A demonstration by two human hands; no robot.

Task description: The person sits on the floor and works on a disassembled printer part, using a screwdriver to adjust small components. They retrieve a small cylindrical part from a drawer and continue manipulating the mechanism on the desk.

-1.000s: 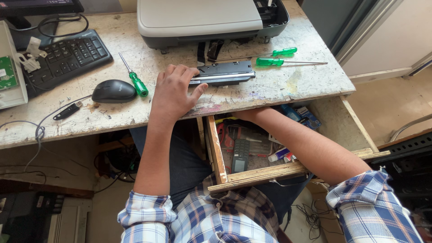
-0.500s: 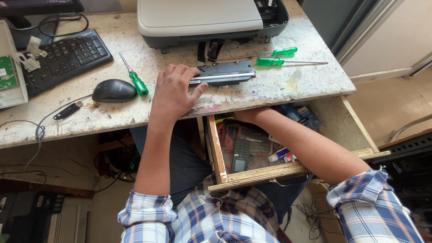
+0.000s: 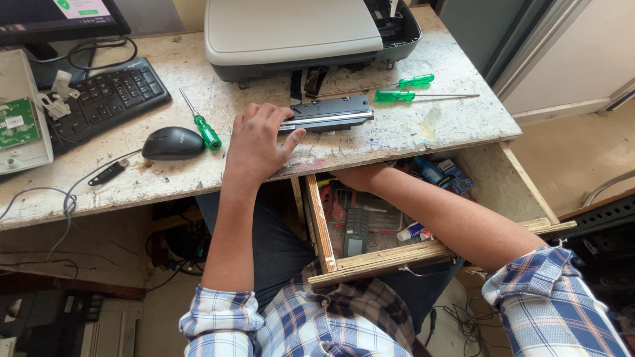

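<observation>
My left hand lies flat on the desk top, fingers spread, thumb touching the end of a long dark scanner bar in front of a grey printer. My right hand reaches into an open wooden drawer under the desk; its fingers are hidden beneath the desk edge, so its grip cannot be seen. The drawer holds a dark remote-like device, a small white tube and blue packets.
A black mouse and a green-handled screwdriver lie left of my hand. Two more green screwdrivers lie to the right. A black keyboard, a white box with a green circuit board and a monitor stand at the left.
</observation>
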